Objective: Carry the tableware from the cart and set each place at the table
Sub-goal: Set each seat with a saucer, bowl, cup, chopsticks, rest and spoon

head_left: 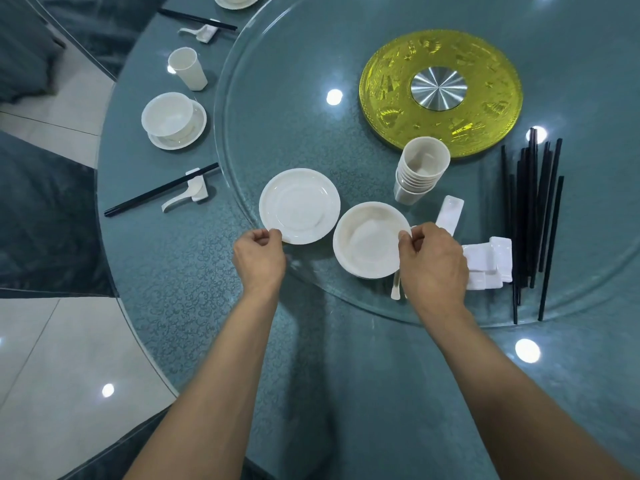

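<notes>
A white plate lies on the glass turntable near its front edge; my left hand pinches its near-left rim. Right of it sits a white bowl, and my right hand pinches its right rim. Behind the bowl stands a stack of white cups. White chopstick rests and a white spoon lie to the right, beside several loose black chopsticks. A spoon handle shows under my right hand.
On the teal tablecloth at the left is a set place: bowl on plate, cup, chopsticks on a rest with spoon. Another place lies farther back. A gold hub marks the turntable's middle. Covered chairs stand left.
</notes>
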The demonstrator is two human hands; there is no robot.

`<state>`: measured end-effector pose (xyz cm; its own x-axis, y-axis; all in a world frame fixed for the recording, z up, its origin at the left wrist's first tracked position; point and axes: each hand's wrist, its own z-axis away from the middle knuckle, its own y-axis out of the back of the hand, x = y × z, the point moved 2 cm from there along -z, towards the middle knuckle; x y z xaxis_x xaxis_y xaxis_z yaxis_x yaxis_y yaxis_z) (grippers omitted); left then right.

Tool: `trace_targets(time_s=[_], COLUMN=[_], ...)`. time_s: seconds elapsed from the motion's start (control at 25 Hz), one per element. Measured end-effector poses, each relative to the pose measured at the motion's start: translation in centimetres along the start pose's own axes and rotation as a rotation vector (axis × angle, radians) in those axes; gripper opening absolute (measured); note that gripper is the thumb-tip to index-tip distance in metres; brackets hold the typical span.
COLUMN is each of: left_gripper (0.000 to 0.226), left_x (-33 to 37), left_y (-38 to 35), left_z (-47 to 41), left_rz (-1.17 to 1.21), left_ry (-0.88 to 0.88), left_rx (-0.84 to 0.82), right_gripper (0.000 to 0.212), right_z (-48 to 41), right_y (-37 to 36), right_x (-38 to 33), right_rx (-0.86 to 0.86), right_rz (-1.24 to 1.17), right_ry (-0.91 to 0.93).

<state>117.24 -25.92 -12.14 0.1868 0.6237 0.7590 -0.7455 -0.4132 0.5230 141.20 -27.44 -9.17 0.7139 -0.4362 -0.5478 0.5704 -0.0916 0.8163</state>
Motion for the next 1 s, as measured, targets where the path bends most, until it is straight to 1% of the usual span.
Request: trace_targets(time_s=[0.2, 0.36, 0.52, 0.68, 0.84, 1.0], left_gripper=[0.011, 0.011, 0.013, 0.012, 0.013, 0.006], left_x=[0.4, 0.7, 1.1, 1.0, 0.2, -0.8], left_y=[0.6, 1.4, 2.3, 3.2, 4.1, 4.9], left_z=[1.0, 1.6, 1.9, 2.7, 3.7, 4.6], left_rz=[0.024, 0.042, 0.041, 0.009, 0.025, 0.067], left_ry=[-0.007, -0.021, -0.039, -0.081, -0.1, -0.11], left_rx=[0.004, -0.013, -0.085, -0.152, -0.2, -0.226], right_gripper=[0.024, 0.024, 0.024, 0.023, 0.022, 0.02], right_z=[0.0, 0.3, 0.8, 1.5, 2.4, 3.4], right_y=[1.1, 1.9, 2.5, 2.3, 1.8, 1.3], right_x=[-0.7, -2.2, -3.6, -4.7, -5.3, -5.7], right_rx=[-0.008, 0.024, 0.023, 0.016, -0.012, -0.052], right_rz=[-0.114, -0.23, -0.302, -0.325, -0.323, -0.309], right_ry=[-0.066, -0.055, -0.04, -0.019, 0.002, 0.023])
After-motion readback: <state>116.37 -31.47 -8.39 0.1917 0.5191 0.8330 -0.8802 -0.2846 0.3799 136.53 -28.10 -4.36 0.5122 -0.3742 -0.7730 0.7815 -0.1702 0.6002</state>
